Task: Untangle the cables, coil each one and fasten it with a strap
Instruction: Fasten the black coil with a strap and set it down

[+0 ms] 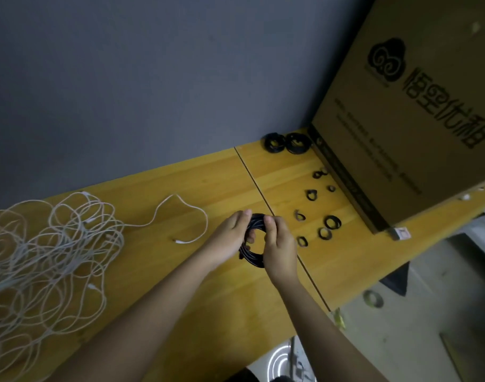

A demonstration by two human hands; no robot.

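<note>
Tangled white cables [51, 257] lay at left on the tabletop [197, 183], awaiting sorting. Centrally, left hand [230, 238] and right hand [281, 249] together gripped a black coiled cable [253, 256], apparently keeping its loops gathered for strapping. Straps [332, 223] lay just right, within reach.

Yellow wooden table [158, 266], tangled white cables [43, 260], black straps [318, 216], two coiled black cables [287, 143], cardboard box [417, 111]

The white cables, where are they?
In the head view, the tangled white cables lie on the wooden table, to the left of the left hand.
</note>
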